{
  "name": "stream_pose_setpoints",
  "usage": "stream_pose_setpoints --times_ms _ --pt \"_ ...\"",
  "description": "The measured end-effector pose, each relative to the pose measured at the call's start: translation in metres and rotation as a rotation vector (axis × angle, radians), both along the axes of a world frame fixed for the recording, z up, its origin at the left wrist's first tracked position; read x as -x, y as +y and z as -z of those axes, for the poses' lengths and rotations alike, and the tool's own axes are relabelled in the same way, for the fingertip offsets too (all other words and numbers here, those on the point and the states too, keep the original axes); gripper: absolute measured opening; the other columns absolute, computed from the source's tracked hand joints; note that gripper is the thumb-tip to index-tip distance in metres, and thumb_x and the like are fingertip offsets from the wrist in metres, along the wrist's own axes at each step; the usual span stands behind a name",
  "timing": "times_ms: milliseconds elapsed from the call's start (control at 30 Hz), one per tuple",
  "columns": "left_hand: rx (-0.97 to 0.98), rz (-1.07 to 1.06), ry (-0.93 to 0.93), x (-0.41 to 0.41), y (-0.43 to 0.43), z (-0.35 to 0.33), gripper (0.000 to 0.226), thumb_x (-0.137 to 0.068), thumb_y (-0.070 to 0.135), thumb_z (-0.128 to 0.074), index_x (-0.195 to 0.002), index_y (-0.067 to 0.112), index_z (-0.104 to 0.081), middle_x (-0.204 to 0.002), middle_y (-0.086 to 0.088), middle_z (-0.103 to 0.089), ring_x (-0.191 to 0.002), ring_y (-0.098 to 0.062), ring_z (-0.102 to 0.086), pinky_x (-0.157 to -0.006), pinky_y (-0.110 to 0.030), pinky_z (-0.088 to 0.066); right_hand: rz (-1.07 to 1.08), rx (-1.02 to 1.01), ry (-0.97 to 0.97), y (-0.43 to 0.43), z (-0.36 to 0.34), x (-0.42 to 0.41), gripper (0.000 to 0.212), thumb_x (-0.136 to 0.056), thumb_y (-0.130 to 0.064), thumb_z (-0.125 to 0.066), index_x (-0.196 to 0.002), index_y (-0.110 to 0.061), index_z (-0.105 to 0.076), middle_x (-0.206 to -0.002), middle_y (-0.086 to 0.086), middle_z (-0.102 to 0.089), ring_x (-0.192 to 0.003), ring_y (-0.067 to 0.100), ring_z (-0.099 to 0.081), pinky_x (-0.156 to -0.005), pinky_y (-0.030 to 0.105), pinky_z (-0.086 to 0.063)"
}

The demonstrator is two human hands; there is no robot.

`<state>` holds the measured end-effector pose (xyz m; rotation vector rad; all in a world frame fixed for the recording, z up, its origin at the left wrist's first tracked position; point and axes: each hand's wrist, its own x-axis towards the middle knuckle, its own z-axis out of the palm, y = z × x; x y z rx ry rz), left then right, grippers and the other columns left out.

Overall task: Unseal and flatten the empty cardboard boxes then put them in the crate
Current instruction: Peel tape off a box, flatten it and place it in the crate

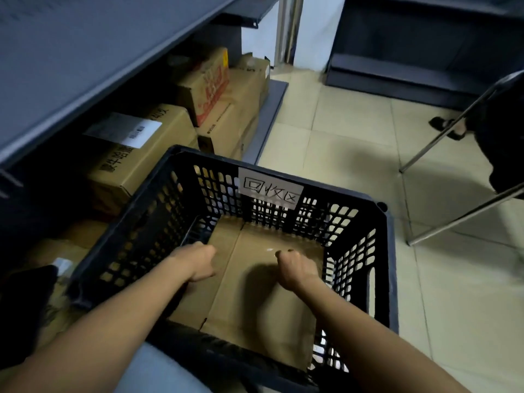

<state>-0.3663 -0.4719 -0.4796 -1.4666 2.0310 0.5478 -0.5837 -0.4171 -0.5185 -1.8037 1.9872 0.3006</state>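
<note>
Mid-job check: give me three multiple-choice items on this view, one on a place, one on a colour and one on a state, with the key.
1. Where does the flattened cardboard lie? A. on the floor tiles; B. in the crate; C. on a chair.
2. What colour is the crate? A. black; B. blue; C. red.
3. The boxes beside the crate are: A. flattened; B. still box-shaped; C. shredded.
Key: B, it covers the crate's bottom; A, its perforated walls are black; B, their sides and tops stand square.

Black crate (388,279), flattened cardboard (243,321) inside, left hand (200,263), right hand (297,269) fisted
</note>
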Motion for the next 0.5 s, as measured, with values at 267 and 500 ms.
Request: stream_pose_setpoints --times_ms 267,500 --pt "0.516 -0.123 0.151 -0.023 0.062 -0.142 0.037 -0.101 0.045 -0.042 -0.132 0.029 -0.054 -0.126 -0.001 -0.064 -0.113 -0.026 -0.062 -0.085 -0.037 -0.053 -0.162 0.402 -0.206 0.005 -0.140 -0.053 0.029 -0.098 -0.041 -0.048 -0.110 -0.020 -0.064 -0.109 0.009 -0.068 -0.101 0.035 -0.064 -0.076 0.038 -0.050" --pt "0.806 -0.244 0.123 -0.064 0.127 -0.228 0.036 -0.099 0.051 -0.040 -0.123 0.031 -0.056 -0.122 0.000 -0.065 -0.109 -0.028 -0.063 -0.078 -0.037 -0.049 -0.372 0.777 -0.376 0.042 -0.252 -0.111 0.031 -0.097 -0.046 -0.047 -0.107 -0.023 -0.065 -0.103 0.002 -0.070 -0.096 0.030 -0.066 -0.072 0.038 -0.052"
